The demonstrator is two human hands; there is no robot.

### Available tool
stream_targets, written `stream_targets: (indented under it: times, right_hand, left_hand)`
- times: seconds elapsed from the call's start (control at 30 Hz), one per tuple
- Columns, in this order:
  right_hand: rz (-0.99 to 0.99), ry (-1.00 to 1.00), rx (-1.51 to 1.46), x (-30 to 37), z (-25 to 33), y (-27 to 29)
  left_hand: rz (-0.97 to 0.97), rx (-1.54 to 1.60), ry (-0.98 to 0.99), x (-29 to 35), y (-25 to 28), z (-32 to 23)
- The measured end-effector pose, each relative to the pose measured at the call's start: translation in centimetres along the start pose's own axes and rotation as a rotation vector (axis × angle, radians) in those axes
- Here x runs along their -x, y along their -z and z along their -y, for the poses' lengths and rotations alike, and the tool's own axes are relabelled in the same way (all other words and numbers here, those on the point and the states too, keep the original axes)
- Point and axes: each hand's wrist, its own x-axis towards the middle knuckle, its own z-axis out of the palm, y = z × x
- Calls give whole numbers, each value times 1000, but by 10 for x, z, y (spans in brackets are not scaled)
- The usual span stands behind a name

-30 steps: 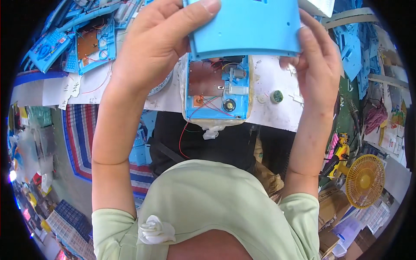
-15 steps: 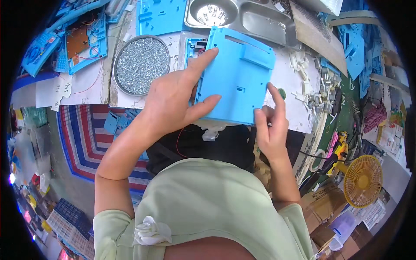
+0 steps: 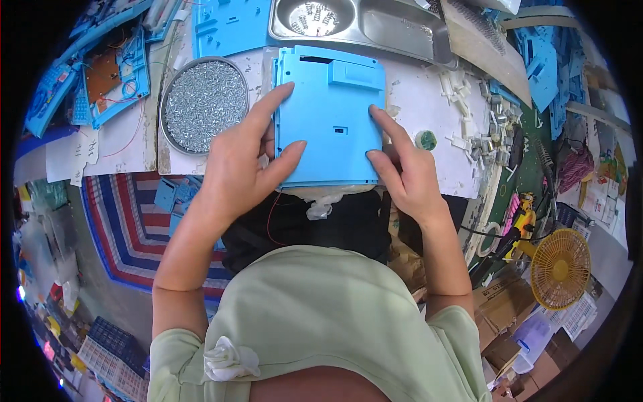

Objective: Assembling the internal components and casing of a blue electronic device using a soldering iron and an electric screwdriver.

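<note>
A flat blue plastic cover (image 3: 328,120) lies squarely before me at the front edge of the table, with a raised block and a slot along its far end and a small cut-out in its middle. Edges of another blue part show just beneath its rim. My left hand (image 3: 244,157) grips the left side, thumb on top and index finger along the edge. My right hand (image 3: 410,173) holds the right side between thumb and fingers. What lies underneath is mostly hidden.
A round tray of small screws (image 3: 164,110) stands on the left. Behind is a metal tray (image 3: 365,43) with springs in one compartment. White plastic pieces (image 3: 462,100) and a green roll (image 3: 426,139) lie on the right. Blue casings (image 3: 137,84) pile up at far left.
The blue cover has gone from tilted and raised to level and straight, covering the blue part with components that showed behind it. Both hands moved with it and still hold its sides.
</note>
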Motion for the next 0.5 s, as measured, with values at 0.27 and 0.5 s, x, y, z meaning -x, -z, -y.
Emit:
stream_targets:
  times: [0.27, 0.5]
  right_hand:
    - [34, 117, 274, -6, 10, 1]
    - [141, 198, 678, -12, 32, 7]
  left_hand:
    - [-147, -61, 74, 30, -20, 3]
    - [-18, 2, 178, 31, -5, 4]
